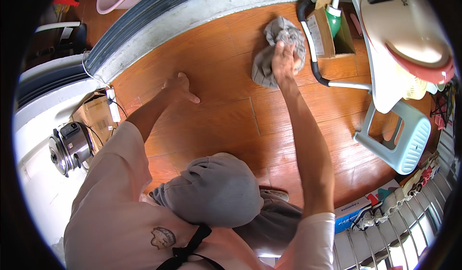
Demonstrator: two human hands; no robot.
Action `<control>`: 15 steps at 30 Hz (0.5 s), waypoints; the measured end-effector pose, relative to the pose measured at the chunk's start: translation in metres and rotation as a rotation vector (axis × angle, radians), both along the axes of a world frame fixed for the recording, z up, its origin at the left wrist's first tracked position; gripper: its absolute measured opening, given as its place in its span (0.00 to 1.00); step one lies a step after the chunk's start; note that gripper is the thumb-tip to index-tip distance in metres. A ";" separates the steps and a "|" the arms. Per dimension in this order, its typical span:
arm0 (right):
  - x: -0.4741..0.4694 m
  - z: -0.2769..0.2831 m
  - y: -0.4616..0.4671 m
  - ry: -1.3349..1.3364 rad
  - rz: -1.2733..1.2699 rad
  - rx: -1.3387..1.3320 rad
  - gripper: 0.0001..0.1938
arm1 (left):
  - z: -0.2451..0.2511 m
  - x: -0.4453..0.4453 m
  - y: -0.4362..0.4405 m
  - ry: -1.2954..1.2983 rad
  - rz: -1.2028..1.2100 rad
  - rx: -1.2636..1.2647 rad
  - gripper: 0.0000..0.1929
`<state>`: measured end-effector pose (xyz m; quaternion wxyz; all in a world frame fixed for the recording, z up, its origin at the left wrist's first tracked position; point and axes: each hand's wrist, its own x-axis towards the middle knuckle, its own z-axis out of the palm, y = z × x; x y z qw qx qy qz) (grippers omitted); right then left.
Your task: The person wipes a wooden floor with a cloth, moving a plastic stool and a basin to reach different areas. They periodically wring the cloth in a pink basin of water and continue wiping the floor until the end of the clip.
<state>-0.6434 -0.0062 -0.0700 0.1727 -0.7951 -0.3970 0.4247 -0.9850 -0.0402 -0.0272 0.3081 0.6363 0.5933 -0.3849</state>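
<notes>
On the reddish-brown wood-look floor (216, 122) lies a crumpled grey cloth (265, 67), partly bunched up. My right hand (285, 60) grips its right part, with the fingers sunk in the folds. To the left, my left hand (180, 89) is spread low over the floor, with the thumb out and nothing in it; whether it touches the floor is hard to tell. My knee in grey trousers (220, 190) is bent below and between the arms.
A cardboard box with a green bottle (334, 20) stands beside a bent metal tube (310, 42). A light-blue plastic stool (411, 143) is at right, shoes (364, 217) at lower right. An electric pressure cooker (72, 143) and a power strip (113, 105) are at left.
</notes>
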 end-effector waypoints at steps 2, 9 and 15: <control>-0.043 -0.005 0.024 -0.261 0.137 0.024 0.32 | -0.003 -0.003 0.001 0.002 0.040 -0.011 0.60; -0.134 0.003 -0.147 -0.557 0.641 0.172 0.33 | 0.006 0.006 0.005 0.016 0.163 -0.036 0.62; -0.083 0.004 -0.155 -0.408 1.060 0.058 0.39 | 0.013 0.009 0.012 0.045 0.221 -0.117 0.60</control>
